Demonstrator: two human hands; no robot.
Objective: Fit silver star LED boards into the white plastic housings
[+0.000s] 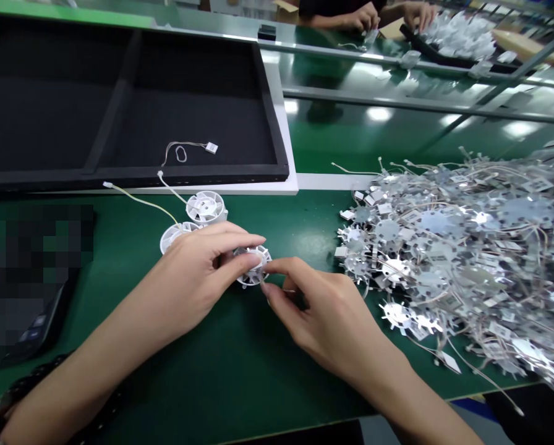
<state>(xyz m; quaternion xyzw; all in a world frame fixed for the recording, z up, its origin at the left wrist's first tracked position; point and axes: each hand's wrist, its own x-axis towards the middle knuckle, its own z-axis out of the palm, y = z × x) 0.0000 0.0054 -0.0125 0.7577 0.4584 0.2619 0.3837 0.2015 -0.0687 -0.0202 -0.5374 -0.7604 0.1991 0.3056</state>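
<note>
— Bare forearms (110, 352) lay nearest the lens, angled inward over a green tabletop (240, 383). What did the hands have?

— One white round part (250, 279), spoked round its rim, near mid-frame. Resting on the table or just above it, couldn't tell.

— Left grip?

— Left hand (196, 278) had its thumb laid across the top, forefinger along the far side. Part pinched between.

— And the other?

— Right hand (328, 309): thumb and forefinger tips at the part's right edge, a narrow gap showing. Couldn't tell whether they pinched the rim or something thin there.

— Neighbours?

— Two white housings just beyond the left hand, the farther one (206, 207) in plain view, the nearer one (172, 235) partly covered by that hand. Pale leads ran from both toward a black tray (203, 175). Small white block (211, 148) with thin wire inside its right compartment.

— East side?

— Heap of shiny toothed discs (425, 247), wires tangled through, well apart from the part. Far end: a co-worker's hands (363, 17) near a pale pile (462, 37).
</note>
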